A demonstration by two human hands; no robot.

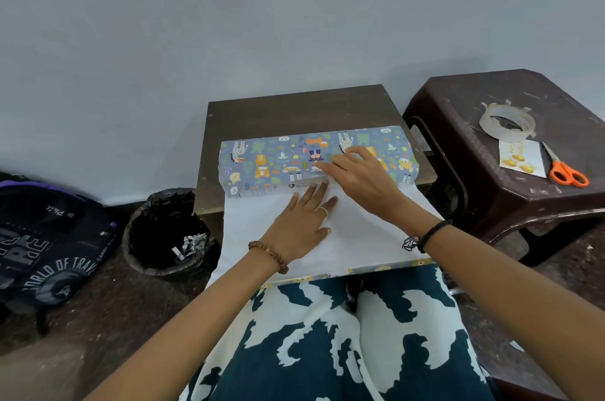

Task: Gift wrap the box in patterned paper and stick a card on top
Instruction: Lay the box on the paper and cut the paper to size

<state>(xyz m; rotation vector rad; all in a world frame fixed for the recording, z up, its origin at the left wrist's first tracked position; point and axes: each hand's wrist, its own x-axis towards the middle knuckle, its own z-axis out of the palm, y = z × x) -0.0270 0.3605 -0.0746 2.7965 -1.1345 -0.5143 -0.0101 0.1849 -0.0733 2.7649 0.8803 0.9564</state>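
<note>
On the tabletop (294, 109) the box (314, 158) lies crosswise under patterned paper (262, 155); the right hand (357, 171) presses its flap flat, fingers spread, while the left hand (301, 224), also flat, pins the white underside nearer the body.

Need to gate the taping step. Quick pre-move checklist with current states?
1. Patterned paper folded over box top: ok.
2. Right hand pinning the flap: ok.
3. Left hand flat on the white underside: ok.
4. Box fully covered: not ok, printed strip showing.
5. Tape roll on stool, no hand free: not ok.
6. Tape already on the seam: cannot tell.
</note>
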